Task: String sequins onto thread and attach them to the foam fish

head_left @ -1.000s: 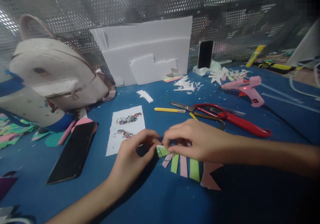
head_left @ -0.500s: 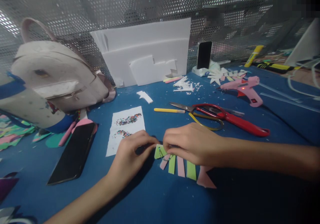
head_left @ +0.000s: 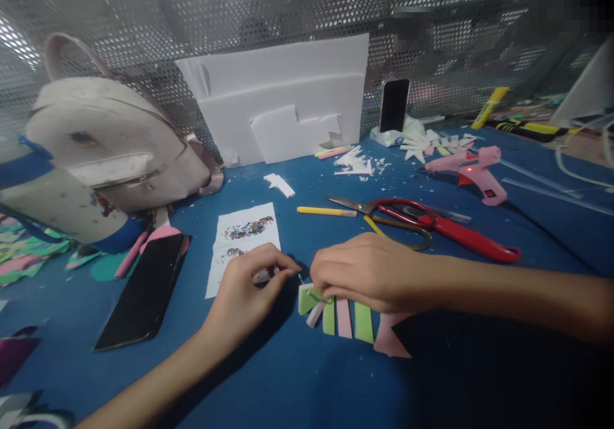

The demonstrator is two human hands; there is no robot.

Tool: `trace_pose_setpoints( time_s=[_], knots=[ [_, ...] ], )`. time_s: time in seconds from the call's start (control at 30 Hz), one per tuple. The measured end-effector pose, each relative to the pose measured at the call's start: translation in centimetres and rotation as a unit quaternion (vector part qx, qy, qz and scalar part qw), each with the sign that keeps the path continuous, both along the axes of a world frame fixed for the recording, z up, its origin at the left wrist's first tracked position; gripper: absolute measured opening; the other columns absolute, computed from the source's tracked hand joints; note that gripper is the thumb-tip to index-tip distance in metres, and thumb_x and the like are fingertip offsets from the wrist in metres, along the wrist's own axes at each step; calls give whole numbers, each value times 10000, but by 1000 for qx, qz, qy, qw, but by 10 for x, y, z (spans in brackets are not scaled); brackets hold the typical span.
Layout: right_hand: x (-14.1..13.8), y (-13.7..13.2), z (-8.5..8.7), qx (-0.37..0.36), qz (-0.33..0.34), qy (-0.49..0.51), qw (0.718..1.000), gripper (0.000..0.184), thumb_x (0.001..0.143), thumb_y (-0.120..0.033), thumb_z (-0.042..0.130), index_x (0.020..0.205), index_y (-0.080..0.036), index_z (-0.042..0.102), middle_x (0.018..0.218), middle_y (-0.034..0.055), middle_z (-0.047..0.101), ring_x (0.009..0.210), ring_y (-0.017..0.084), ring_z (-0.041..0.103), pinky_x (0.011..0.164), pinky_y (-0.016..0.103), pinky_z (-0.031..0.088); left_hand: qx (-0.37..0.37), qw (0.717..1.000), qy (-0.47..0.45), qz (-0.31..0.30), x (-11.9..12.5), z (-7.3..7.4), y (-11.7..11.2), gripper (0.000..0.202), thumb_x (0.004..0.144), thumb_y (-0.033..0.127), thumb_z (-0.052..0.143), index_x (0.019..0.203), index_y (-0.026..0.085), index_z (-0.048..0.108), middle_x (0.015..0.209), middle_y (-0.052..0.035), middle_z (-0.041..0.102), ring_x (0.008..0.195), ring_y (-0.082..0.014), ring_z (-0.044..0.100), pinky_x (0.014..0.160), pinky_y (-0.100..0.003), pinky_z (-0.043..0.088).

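Note:
On the blue table top [head_left: 336,384] lies a row of green and pink foam strips [head_left: 352,320] joined side by side. My right hand [head_left: 369,272] rests curled over the top of the row and pinches its left end. My left hand [head_left: 247,291] sits just to the left with thumb and forefinger pinched together; what they grip is too small to name. Behind my left hand lies a white paper [head_left: 242,243] with two patches of coloured glitter.
A black phone [head_left: 144,291] lies at the left beside a white backpack [head_left: 105,141]. Red-handled scissors [head_left: 432,224], a yellow pencil [head_left: 326,211] and a pink glue gun [head_left: 472,170] lie behind my hands. White foam sheets [head_left: 288,96] and a second phone [head_left: 394,104] lean on the perforated wall.
My left hand has drawn a little away from the strips to the left, still pinched. The right hand and the strip row have shifted slightly left.

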State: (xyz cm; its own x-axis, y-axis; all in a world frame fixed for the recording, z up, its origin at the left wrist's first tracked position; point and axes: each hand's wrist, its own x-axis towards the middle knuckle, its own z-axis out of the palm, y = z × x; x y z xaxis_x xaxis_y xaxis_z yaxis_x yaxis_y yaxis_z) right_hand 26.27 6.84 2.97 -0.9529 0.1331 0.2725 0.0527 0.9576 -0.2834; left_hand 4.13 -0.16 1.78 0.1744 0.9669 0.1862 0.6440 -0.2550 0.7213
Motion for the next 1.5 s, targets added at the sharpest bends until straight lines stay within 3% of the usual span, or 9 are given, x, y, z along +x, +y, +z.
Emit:
trace_pose_setpoints(
  time_s=[0.17,0.4,0.8,0.93,1.03,1.1,1.3,1.4,1.5],
  knots=[
    [1,2,0,15,2,2,1000,196,1009,-228,407,921,-159,569,914,39,616,785,126,516,659,257,333,34,999,27,-6,-4,-2,1,175,863,116,547,802,187,695,768,-18,671,712,-158,604,674,-282,443],
    [2,6,3,-45,-8,15,999,157,1004,-230,428,959,-161,561,958,51,628,827,131,556,691,239,365,64,994,64,-61,-6,-10,2,218,861,44,497,849,174,671,794,-37,638,713,-150,584,639,-261,423],
    [2,9,5,-51,20,33,998,154,1001,-218,435,960,-152,568,970,56,629,859,133,573,712,237,385,76,992,76,-58,-7,-8,1,206,877,58,487,842,158,665,800,-43,629,725,-151,578,647,-269,421],
    [1,9,5,-36,10,23,999,154,994,-211,443,938,-152,573,960,55,635,827,138,567,707,239,390,68,996,47,-32,-7,-7,3,176,870,91,532,826,168,684,790,-36,654,727,-152,588,660,-273,428],
    [1,9,2,-30,-13,15,999,160,991,-219,449,915,-152,573,928,50,631,796,139,562,697,243,388,3,999,-46,12,-8,-4,6,139,863,151,591,782,182,698,767,-26,678,726,-149,607,680,-271,443],
    [1,10,0,-35,-26,6,999,146,985,-217,465,911,-153,573,921,43,628,792,138,566,694,243,387,-77,985,-154,7,-8,-3,7,109,854,191,633,764,173,692,765,-29,694,707,-139,616,667,-255,453],
    [0,10,-2,-51,-30,-4,998,118,979,-218,485,921,-158,569,941,40,630,799,134,574,684,242,383,-230,882,-409,-45,-6,-8,6,109,848,220,683,783,142,643,905,-69,729,636,-82,574,589,-191,431],
    [0,10,-3,-51,-28,2,998,123,985,-221,476,922,-162,563,941,33,628,795,132,570,687,242,380,-256,840,-476,-52,-5,-9,5,129,865,196,662,759,136,620,879,-57,722,633,-64,549,601,-170,427],
    [-1,10,-3,-51,-27,8,998,126,987,-221,468,920,-164,558,940,32,623,803,132,567,690,241,379,-266,832,-482,-70,-6,-8,5,141,884,194,635,758,142,598,765,-34,701,624,-76,558,591,-173,426]
  ],
)
